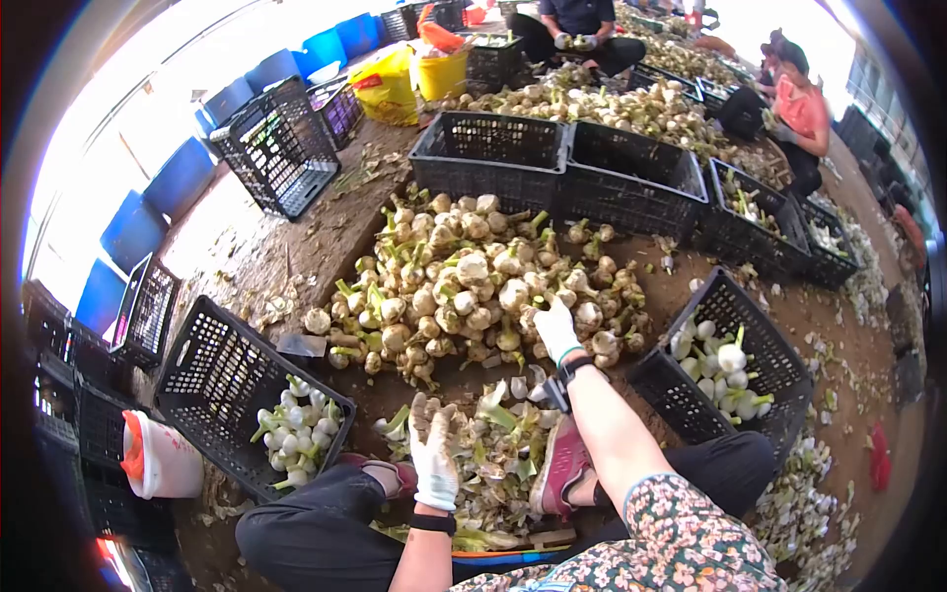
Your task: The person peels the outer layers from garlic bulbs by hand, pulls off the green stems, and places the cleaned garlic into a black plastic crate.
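Note:
My right hand [555,333], in a white glove, reaches to the near right edge of a large heap of unpeeled garlic bulbs [464,276]; its fingertips touch or overlap the bulbs, and whether they grip one is hidden. Over the pile of peelings [503,464] between my feet is my left hand [432,449], in a soiled white glove, fingers extended and holding nothing. Cleaned white bulbs [298,434] lie in a tilted black crate [212,370] on the left. More white bulbs [725,370] fill part of another tilted black crate [779,345] on the right.
Black crates [488,148] line the far side of the heap. A white bucket [168,459] stands at the left, with a yellow bag [387,87] farther back. One person [582,25] sits beyond the crates; another in a coral top [801,113] sits at the right.

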A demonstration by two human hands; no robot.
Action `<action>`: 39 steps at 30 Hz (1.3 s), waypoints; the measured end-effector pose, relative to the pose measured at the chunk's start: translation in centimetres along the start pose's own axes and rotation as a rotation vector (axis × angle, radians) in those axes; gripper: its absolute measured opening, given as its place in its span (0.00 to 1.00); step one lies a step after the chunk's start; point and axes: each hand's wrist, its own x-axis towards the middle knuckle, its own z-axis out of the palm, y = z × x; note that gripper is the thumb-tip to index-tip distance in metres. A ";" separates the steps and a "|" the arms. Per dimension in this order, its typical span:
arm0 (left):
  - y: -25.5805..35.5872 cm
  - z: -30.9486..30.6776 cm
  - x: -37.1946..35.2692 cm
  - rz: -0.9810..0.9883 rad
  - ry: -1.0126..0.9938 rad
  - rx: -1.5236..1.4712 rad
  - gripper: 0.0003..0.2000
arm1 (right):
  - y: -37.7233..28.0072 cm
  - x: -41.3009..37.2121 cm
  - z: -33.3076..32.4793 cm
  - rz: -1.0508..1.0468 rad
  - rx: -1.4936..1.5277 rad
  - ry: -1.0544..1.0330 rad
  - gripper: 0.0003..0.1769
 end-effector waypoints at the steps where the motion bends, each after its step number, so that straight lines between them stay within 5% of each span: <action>1: 0.2 -0.1 -0.9 0.035 -0.001 0.064 0.28 | 0.9 0.3 0.1 -0.047 -0.216 -0.047 0.23; 2: 0.6 -0.1 -1.8 0.000 -0.012 0.102 0.31 | 3.7 1.3 1.5 0.146 0.277 -0.224 0.16; 3: -1.8 1.4 1.8 0.058 -0.076 0.030 0.33 | 2.3 5.0 0.0 -0.137 -0.008 -0.115 0.11; 5: -0.2 1.4 0.7 0.044 -0.123 0.131 0.35 | -2.2 -1.0 -1.3 0.209 0.343 -0.291 0.10; 7: -1.2 0.4 1.2 0.102 -0.194 0.237 0.38 | -4.4 -6.8 -2.2 0.312 0.708 -0.535 0.11; 11: -1.2 0.3 1.0 0.112 -0.286 0.215 0.34 | -10.8 -16.2 -5.2 0.185 0.721 -0.975 0.21; 17: 0.4 1.0 -0.9 0.327 -0.312 0.228 0.30 | -9.7 -20.6 -1.8 -0.015 0.769 -0.640 0.12; 30: 2.4 1.6 -3.6 0.346 -0.334 0.190 0.29 | -12.6 -23.5 -6.5 0.138 0.929 -0.850 0.20; 35: 2.4 1.4 -3.1 0.689 -0.319 0.637 0.31 | -12.3 -23.6 -5.7 0.110 0.883 -0.701 0.17; 39: 2.3 1.3 -3.4 0.457 -0.295 0.316 0.27 | -11.2 -22.8 -5.4 0.192 0.971 -0.827 0.19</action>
